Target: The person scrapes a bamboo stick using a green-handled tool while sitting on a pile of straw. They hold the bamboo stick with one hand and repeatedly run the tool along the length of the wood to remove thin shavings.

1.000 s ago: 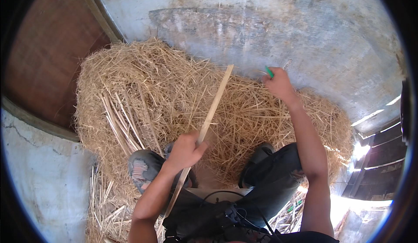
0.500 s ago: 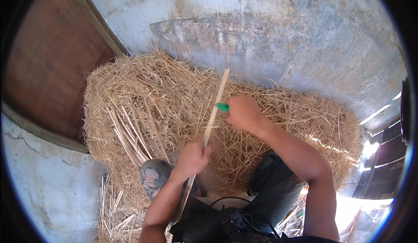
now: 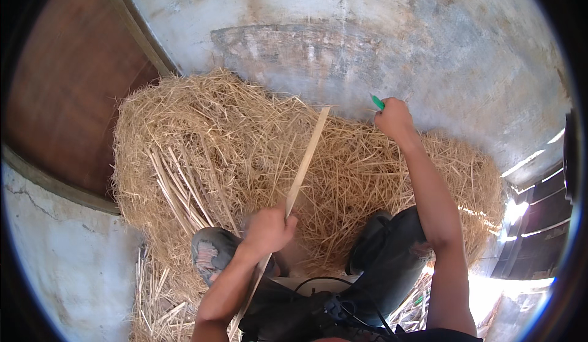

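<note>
My left hand (image 3: 268, 230) is closed round a long, flat, pale strip of split bamboo (image 3: 309, 157). The strip slants up and away to the right, its lower end running back beside my left thigh. Farther out on the right, my right hand (image 3: 394, 120) is a fist round a small green tool (image 3: 377, 102) that looks like a knife. Only its pointed green end sticks out, aimed up and left; the rest is hidden in the fingers. Tool and strip are apart.
A thick heap of dry straw (image 3: 239, 127) spreads before my knees. Several thin pale sticks (image 3: 180, 186) lie on it at the left. Behind stands a stained wall (image 3: 380, 42), with a brown panel (image 3: 73, 97) at the left. More cut sticks (image 3: 159, 302) lie at the lower left.
My right hand has moved up and to the right with the green tool, away from the bamboo strip. My left hand keeps its hold, and the strip leans slightly more to the right.
</note>
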Available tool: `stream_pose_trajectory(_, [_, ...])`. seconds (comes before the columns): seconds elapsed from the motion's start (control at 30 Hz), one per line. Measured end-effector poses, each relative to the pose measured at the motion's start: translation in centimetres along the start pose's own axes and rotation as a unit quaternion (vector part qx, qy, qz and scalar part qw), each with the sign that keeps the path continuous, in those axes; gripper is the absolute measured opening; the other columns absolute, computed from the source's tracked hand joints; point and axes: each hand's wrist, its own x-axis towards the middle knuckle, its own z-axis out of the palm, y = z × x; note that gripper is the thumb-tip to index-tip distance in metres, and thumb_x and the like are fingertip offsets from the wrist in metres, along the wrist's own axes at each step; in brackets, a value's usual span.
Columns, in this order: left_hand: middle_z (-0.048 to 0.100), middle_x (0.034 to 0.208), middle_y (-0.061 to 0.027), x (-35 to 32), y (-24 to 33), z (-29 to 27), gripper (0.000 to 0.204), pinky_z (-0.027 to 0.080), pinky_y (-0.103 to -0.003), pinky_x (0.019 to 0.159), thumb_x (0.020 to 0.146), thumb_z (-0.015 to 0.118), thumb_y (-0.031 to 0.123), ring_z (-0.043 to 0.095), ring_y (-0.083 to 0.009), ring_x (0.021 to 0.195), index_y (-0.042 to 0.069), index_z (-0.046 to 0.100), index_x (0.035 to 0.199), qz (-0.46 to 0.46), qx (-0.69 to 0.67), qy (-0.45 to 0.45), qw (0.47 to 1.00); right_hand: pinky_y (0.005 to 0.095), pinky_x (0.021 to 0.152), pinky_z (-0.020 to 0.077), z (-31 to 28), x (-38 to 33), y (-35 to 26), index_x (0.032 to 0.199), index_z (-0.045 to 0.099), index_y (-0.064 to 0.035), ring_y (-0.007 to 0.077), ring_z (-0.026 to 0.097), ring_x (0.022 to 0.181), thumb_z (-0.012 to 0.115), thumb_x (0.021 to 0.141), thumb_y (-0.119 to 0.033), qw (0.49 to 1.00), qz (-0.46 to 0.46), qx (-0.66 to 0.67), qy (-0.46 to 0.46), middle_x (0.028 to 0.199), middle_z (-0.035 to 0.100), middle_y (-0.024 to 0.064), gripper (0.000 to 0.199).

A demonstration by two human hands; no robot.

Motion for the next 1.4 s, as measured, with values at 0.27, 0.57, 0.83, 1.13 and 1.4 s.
stream_pose_trajectory(0.27, [0.068, 0.074, -0.0243, 0.3, -0.5, 0.5, 0.036, 0.056, -0.055, 0.068, 0.092, 0.062, 0.024, 0.070, -0.0444, 0.071, -0.005, 0.054, 0.113, 0.036, 0.050, 0.031, 0.998, 0.0490, 0.074, 0.0570, 1.1, -5.6, -7.4, 0.080, 0.070, 0.0060, 0.0406, 0.071, 0.077, 0.063, 0.074, -0.003, 0.977, -0.164, -0.023, -0.138, 0.080, 0.070, 0.0238, 0.013])
stream_pose_trajectory(0.57, [0.068, 0.074, -0.0262, 1.0, 0.3, 0.6, 0.038, 0.055, -0.056, 0.068, 0.093, 0.059, 0.022, 0.069, -0.0461, 0.070, -0.009, 0.053, 0.114, 0.019, 0.082, 0.001, 0.996, 0.0483, 0.069, 0.0597, 3.1, -3.0, -7.0, 0.088, 0.075, 0.0016, 0.0385, 0.074, 0.079, 0.068, 0.082, -0.007, 0.982, -0.107, -0.114, -0.103, 0.090, 0.073, 0.0215, 0.012])
stream_pose_trajectory(0.83, [0.065, 0.074, -0.0290, 2.9, 0.3, 0.9, 0.030, 0.053, -0.058, 0.069, 0.092, 0.057, 0.020, 0.066, -0.0497, 0.073, -0.006, 0.053, 0.106, 0.040, 0.042, 0.043, 0.997, 0.0479, 0.072, 0.0600, 4.4, -1.2, -6.8, 0.089, 0.072, 0.0053, 0.0409, 0.074, 0.084, 0.061, 0.084, -0.005, 0.993, -0.092, -0.072, -0.015, 0.091, 0.073, 0.0242, 0.016])
stream_pose_trajectory(1.13, [0.067, 0.082, -0.0291, -1.6, -1.6, 1.3, 0.038, 0.055, -0.055, 0.077, 0.096, 0.053, 0.024, 0.068, -0.0481, 0.081, -0.007, 0.056, 0.116, 0.035, -0.005, -0.088, 0.995, 0.0492, 0.081, 0.0586, -1.0, 1.0, 6.5, 0.092, 0.072, 0.0050, 0.0426, 0.073, 0.089, 0.066, 0.084, -0.015, 0.985, 0.112, -0.065, 0.112, 0.094, 0.073, 0.0287, 0.022])
stream_pose_trajectory(1.4, [0.067, 0.088, -0.0280, -1.5, -2.6, 0.3, 0.032, 0.051, -0.056, 0.080, 0.098, 0.054, 0.026, 0.067, -0.0479, 0.088, -0.003, 0.059, 0.111, 0.056, -0.073, -0.034, 0.995, 0.0485, 0.076, 0.0557, -1.9, -3.3, 1.9, 0.088, 0.071, 0.0095, 0.0424, 0.070, 0.076, 0.064, 0.079, -0.012, 0.998, 0.012, 0.052, 0.018, 0.079, 0.069, 0.0285, 0.024])
